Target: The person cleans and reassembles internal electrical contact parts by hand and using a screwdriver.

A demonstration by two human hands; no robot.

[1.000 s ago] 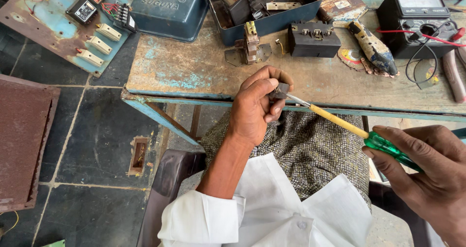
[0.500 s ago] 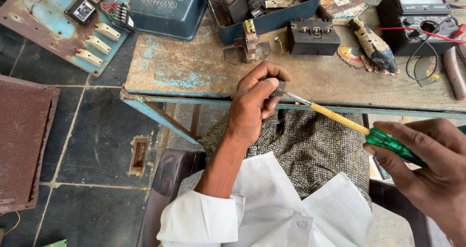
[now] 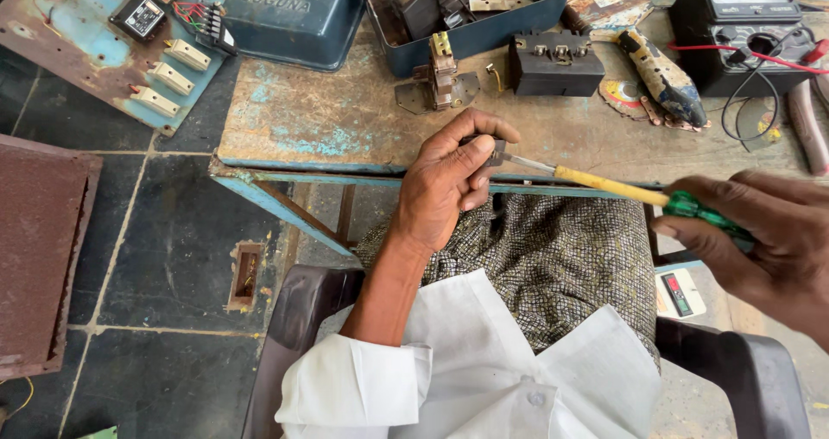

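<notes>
1. The floor (image 3: 147,258) is dark stone tile with pale joints, dusty and scuffed.
2. One tile has a small rectangular hole (image 3: 245,275) cut into it, rusty brown inside.
3. The table (image 3: 345,120) has a worn wooden top with patches of peeling blue paint, and a blue metal frame (image 3: 276,202) with a slanted brace.
4. A rusty metal sheet (image 3: 39,249) lies flat on the floor at the left.
5. A dark, glossy chair (image 3: 294,318) stands at the table.
6. The light is even and soft, like daylight.

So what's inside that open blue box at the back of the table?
The blue box holds dark metal parts and a pale metal strip, jumbled together. Its walls and the top edge of the picture hide whatever lies deeper, so the rest cannot be told.
</notes>
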